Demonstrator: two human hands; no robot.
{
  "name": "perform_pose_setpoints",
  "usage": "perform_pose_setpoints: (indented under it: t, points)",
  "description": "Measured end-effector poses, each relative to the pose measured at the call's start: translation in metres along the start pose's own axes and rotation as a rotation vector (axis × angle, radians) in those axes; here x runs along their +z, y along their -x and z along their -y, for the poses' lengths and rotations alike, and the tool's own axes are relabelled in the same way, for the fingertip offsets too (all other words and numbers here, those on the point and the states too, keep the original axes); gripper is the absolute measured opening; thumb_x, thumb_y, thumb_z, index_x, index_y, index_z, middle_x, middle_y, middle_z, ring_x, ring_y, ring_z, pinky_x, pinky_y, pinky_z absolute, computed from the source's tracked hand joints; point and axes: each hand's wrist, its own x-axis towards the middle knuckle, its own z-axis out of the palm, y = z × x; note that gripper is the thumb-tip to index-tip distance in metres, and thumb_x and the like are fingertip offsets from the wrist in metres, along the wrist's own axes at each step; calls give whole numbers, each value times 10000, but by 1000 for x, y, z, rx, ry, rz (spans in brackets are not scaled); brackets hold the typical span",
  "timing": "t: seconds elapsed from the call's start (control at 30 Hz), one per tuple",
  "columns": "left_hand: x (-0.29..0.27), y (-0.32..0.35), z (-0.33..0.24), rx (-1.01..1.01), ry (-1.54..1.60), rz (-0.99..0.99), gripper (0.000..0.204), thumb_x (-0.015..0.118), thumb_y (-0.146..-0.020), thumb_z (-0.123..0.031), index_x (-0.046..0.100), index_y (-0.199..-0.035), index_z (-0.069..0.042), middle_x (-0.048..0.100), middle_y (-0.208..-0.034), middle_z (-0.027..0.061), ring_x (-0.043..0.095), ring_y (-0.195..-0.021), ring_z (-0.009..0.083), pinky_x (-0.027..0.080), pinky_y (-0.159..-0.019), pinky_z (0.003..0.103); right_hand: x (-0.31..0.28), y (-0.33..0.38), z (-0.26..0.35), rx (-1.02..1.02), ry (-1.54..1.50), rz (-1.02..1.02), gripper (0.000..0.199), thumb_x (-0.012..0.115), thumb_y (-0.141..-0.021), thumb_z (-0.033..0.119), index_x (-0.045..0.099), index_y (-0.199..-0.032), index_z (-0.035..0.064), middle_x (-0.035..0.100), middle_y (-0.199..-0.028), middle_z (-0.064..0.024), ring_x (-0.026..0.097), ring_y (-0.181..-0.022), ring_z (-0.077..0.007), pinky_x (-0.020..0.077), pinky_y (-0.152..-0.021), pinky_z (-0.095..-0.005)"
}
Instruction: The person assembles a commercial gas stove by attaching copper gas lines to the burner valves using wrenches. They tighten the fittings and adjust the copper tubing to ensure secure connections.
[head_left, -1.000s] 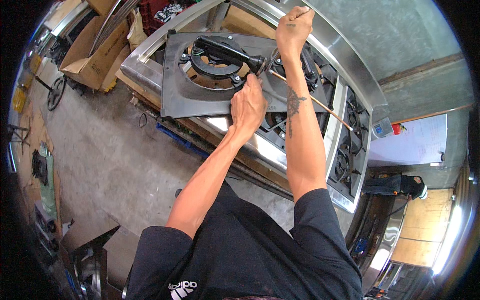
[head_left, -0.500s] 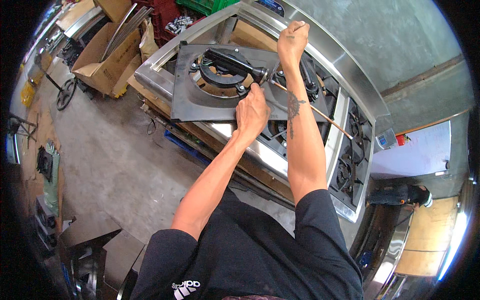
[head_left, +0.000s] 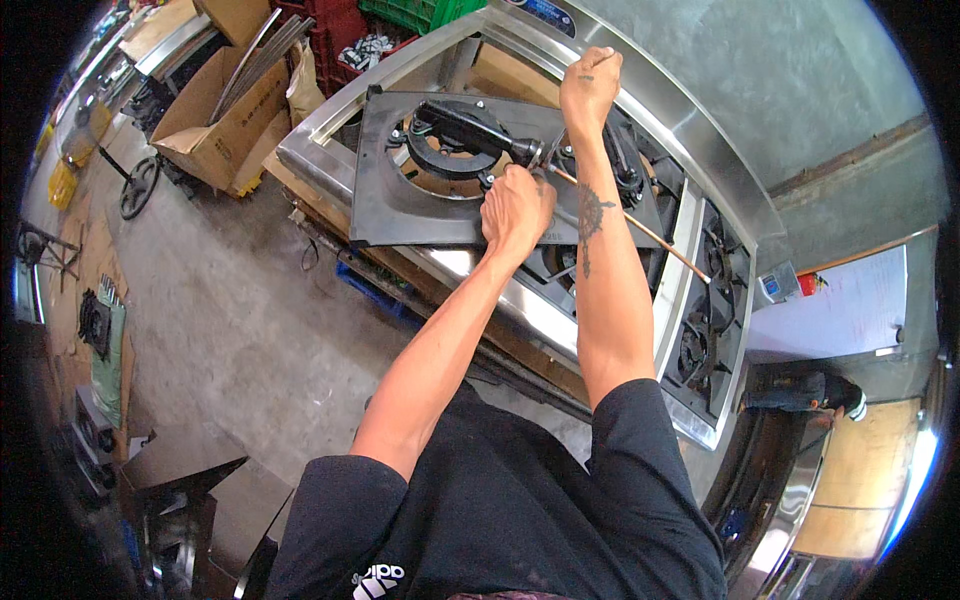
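A black burner tube point(head_left: 465, 128) lies across a ring burner point(head_left: 440, 160) on a dark, squarish hob plate point(head_left: 385, 215). The plate rests at a slant on a stainless steel gas cooktop point(head_left: 315, 150). From the metal fitting at the burner tube's end, a thin copper-coloured pipe point(head_left: 650, 232) runs rightward under my right forearm. My left hand point(head_left: 518, 205) is closed just below the fitting, its fingertips by the joint; what it pinches is hidden. My right hand point(head_left: 592, 85) makes a fist above, around a slim metal wrench whose lower end shows beside the fitting.
More black burners point(head_left: 695, 345) sit along the cooktop's right side. Cardboard boxes point(head_left: 225, 125) and red and green crates point(head_left: 410, 12) stand at the far left. A handwheel point(head_left: 140, 188) is on the floor there. Sheet metal pieces point(head_left: 185, 465) lie near left; another person point(head_left: 810, 390) stands at right.
My left hand has shifted slightly right along the joint, its fingers bunching more. My right fist stays almost where it was. The whole view has shifted a little.
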Motion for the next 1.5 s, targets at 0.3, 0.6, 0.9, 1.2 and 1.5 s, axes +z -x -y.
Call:
perform_pose_setpoints:
  t: [0.3, 0.6, 0.9, 1.2, 1.5]
  points:
    - [4, 2, 2, 36, -21, -78, 421, 628, -933, -306, 693, -896, 108, 720, -886, 356, 734, -882, 510, 585, -805, 560, 4, -7, -10, -10, 27, -8, 335, 443, -1081, 237, 514, -1071, -90, 663, -913, -386, 645, -936, -590, 493, -843, -605]
    - [8, 5, 10, 109, 13, -110, 456, 561, -985, -324, 650, -858, 106, 692, -844, 372, 699, -848, 552, 547, -792, 603, 24, -18, -38, 22, -55, -33, 361, 476, -1060, 214, 571, -923, -106, 668, -886, -382, 651, -923, -592, 505, -849, -590]
    - [6, 5, 8, 88, 0, -92, 489, 534, -1006, -348, 658, -867, 105, 690, -860, 381, 704, -871, 547, 549, -807, 596, 22, -12, -43, 387, -196, 268, 404, 394, -1089, 261, 557, -951, -83, 667, -864, -341, 672, -855, -532, 543, -831, -530]
    - [12, 4, 13, 117, -9, -114, 457, 531, -1025, -326, 625, -907, 106, 686, -869, 385, 687, -854, 563, 537, -777, 612, 38, -4, -74, -206, 83, 18, 308, 423, -1076, 198, 487, -1237, -56, 665, -1002, -387, 642, -1001, -571, 495, -896, -601]
    - [18, 2, 21, 159, 11, -122, 443, 534, -1033, -308, 600, -894, 108, 677, -833, 390, 691, -845, 559, 536, -772, 611, 63, -28, -117, 23, 79, 67, 208, 477, -1051, 157, 525, -1110, -38, 660, -961, -338, 646, -944, -543, 505, -804, -574]
